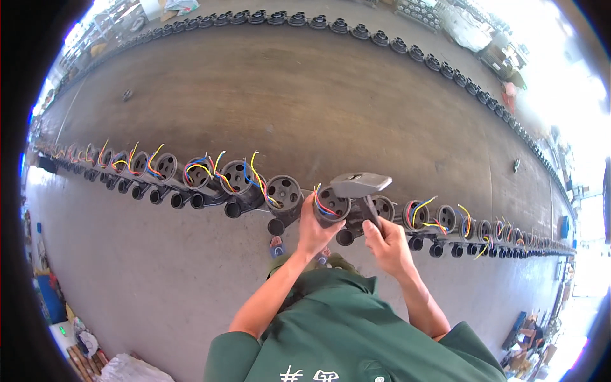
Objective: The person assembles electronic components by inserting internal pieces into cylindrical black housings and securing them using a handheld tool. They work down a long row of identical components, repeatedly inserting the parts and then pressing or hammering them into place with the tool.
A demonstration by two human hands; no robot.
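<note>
- Clasping a dark round housing (338, 203) in the left hand (315, 232), just off centre toward four o'clock.
- Gripping a hammer (360, 185) in the right hand (389, 246), with its head at the housing's two o'clock.
- Showing coloured wires (320, 203) at the housing's nine o'clock.

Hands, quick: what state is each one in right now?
Left hand: closed against the side of a dark round housing.
Right hand: closed on the handle of a hammer.
</note>
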